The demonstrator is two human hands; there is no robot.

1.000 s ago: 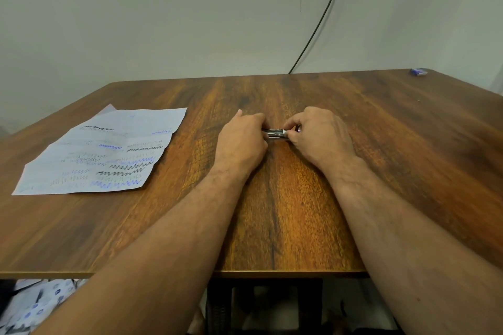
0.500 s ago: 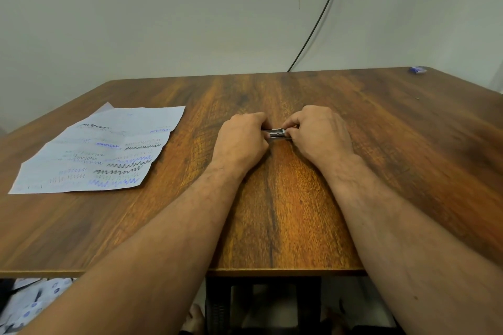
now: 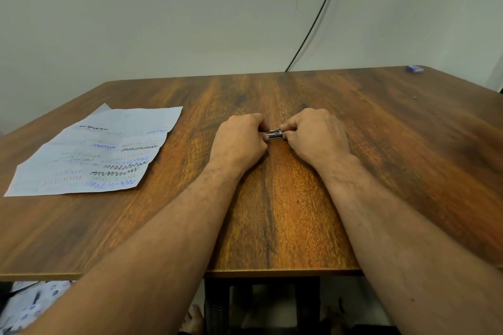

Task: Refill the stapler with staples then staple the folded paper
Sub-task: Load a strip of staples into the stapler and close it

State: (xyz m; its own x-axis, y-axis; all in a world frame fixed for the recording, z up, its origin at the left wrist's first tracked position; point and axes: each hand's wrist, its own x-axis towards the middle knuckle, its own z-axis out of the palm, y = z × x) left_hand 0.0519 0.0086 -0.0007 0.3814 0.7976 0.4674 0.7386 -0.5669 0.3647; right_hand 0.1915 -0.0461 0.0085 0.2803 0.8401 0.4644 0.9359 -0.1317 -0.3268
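Observation:
A small metal stapler (image 3: 274,134) lies between my two hands at the middle of the wooden table (image 3: 299,212). My left hand (image 3: 239,141) is closed around its left end and my right hand (image 3: 315,136) pinches its right end; only a short shiny middle part shows, the rest is hidden by fingers. I cannot tell whether staples are inside. The paper (image 3: 92,155), a creased sheet with blue and black scribbles, lies flat on the table's left side, well apart from both hands.
A small blue box (image 3: 415,69) sits at the table's far right corner. A black cable (image 3: 313,24) runs down the wall behind the table. Printed material (image 3: 24,304) lies on the floor at lower left, below the front edge.
My left hand's thumb has tucked in and both hands have drawn closer together on the stapler. The view has shifted slightly; the paper has not moved.

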